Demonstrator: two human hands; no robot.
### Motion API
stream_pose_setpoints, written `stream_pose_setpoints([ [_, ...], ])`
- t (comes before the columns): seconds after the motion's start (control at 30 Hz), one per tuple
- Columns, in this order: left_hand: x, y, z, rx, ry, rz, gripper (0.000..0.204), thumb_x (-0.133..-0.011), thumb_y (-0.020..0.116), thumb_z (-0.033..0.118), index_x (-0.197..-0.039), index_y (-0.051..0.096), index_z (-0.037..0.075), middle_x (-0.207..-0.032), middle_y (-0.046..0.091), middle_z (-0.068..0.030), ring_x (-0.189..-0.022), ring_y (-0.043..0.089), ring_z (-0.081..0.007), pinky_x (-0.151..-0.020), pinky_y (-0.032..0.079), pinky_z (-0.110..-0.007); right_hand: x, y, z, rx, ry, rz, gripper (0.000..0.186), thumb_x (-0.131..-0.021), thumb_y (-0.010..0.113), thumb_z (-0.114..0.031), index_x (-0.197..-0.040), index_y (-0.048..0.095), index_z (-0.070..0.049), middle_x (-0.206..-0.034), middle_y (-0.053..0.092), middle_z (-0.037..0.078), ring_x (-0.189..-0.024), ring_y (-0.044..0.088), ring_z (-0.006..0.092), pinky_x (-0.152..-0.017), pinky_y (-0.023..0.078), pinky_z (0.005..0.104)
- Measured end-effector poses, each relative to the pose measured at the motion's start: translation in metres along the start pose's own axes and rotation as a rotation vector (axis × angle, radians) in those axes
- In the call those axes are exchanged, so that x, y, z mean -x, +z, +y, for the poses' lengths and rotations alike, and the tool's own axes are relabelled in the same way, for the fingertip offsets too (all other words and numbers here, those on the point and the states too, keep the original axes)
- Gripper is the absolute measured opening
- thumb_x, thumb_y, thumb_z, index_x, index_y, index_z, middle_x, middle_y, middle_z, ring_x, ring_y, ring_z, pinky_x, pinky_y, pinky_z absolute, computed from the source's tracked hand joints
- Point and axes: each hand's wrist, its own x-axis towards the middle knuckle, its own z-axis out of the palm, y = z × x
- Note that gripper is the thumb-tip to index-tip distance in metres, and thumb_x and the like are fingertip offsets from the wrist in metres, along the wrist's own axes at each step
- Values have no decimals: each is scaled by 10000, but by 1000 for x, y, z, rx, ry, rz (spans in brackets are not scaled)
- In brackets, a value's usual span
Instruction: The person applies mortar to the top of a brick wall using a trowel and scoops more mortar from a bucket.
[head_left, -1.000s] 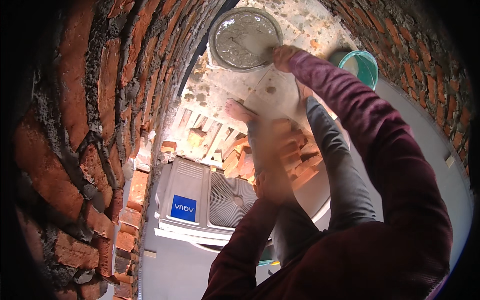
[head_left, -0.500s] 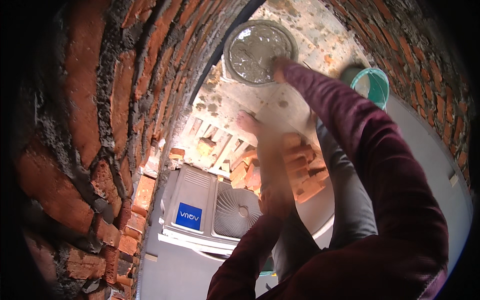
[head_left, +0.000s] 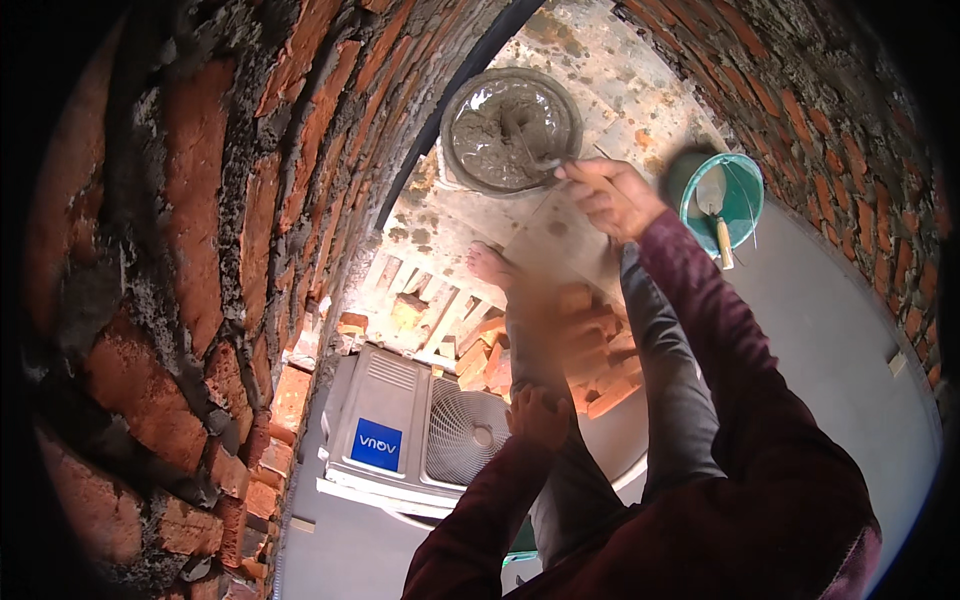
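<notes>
Over the near right rim of a round tub [head_left: 457,165] of wet grey mortar [head_left: 510,130], my right hand [head_left: 612,198] is closed around a trowel's wooden handle [head_left: 597,179]. A thin metal part reaches toward the mortar; the blade is hard to make out. The mortar has a hollow in its middle. My left hand [head_left: 538,418] lies on my left lower leg, fingers stretched out and nothing in them. To the right of my right hand, a second trowel [head_left: 724,240] with a pale wooden handle leans in a green bucket [head_left: 752,180].
Brick walls [head_left: 200,190] with rough mortar joints rise at left and right. Loose bricks [head_left: 600,345] lie around my legs, beside a slatted pallet [head_left: 440,315]. A grey outdoor air-conditioner unit [head_left: 385,405] stands near left. My bare foot [head_left: 490,264] is on the mortar-spattered boards.
My right hand has drawn back from the tub toward me and to the right. A hollow now shows in the mortar. The bucket's trowel has come into sight. My left hand stays on my leg.
</notes>
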Motion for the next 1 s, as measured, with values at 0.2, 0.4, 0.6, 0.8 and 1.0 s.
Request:
stream_pose_setpoints([
  [0.2, 3, -14, 4, -1, -20, -38, 492, -778, 627, 375, -1139, 579, 45, -1301, 495, -183, -1257, 418, -340, -1052, 305, -449, -19, 20, 5, 950, -83, 626, 328, -963, 412, -416, -983, 471, -93, -700, 458, 27, -479, 451, 124, -372, 398, 300],
  [0.4, 8, -19, 1, 29, -9, -56, 494, -777, 622, 378, -1140, 578, 45, -1297, 499, -175, -1252, 421, -340, -1050, 307, -448, -30, -14, 4, 2406, 46, 194, 495, -706, 750, -132, -1125, 512, -17, -922, 580, 140, -847, 585, 267, -728, 539, 337],
  [0.6, 12, -26, -6, 63, -50, -82, 498, -780, 616, 388, -1142, 583, 48, -1314, 483, -175, -1266, 406, -334, -1064, 297, -431, -88, -45, 8, 2712, -241, 290, 528, -648, 689, -19, -1150, 539, 38, -1141, 570, 168, -1047, 566, 261, -910, 475, 302],
  [0.8, 6, -8, -12, 65, 83, -73, 502, -777, 620, 393, -1138, 587, 46, -1318, 478, -174, -1266, 406, -328, -1076, 292, -417, -59, -1, -3, 2647, 306, 564, 428, -892, 421, -199, -1244, 521, 23, -1260, 531, 189, -1176, 523, 271, -961, 452, 321],
  [1.0, 8, -10, -6, 75, -17, -70, 496, -780, 607, 397, -1127, 590, 43, -1312, 480, -178, -1250, 418, -334, -1062, 309, -425, 13, 43, 6, 2548, 244, 767, 469, -844, 424, -192, -1190, 494, 117, -1033, 608, 253, -1037, 584, 365, -908, 473, 399],
])
